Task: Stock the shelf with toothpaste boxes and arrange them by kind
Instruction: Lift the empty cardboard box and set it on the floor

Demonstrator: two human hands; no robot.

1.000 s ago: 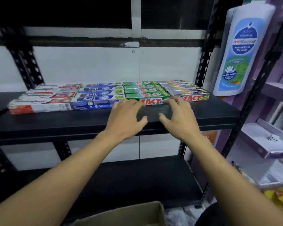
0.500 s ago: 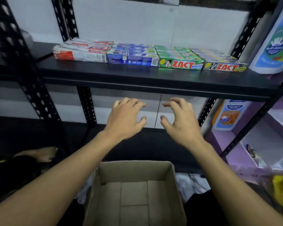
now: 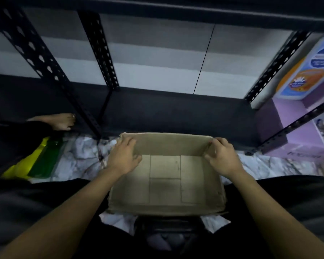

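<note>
Both forearms bare, reaching forward and down from lower frame corners, converging slightly. Back of left hand (image 3: 123, 158) faces up; fingers (image 3: 128, 142) curl over left wall of cardboard box (image 3: 168, 144) near far corner, thumb on inner side. Opposite, right hand (image 3: 222, 157) grips far right corner same way: fingers bent over rim, thumb inside. Wrists roughly straight, hands level with each other, well apart.

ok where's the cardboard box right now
Head view, low centre: the cardboard box sits on the marble-patterned floor before the bottom shelf, left hand and right hand gripping its far corners.
</note>
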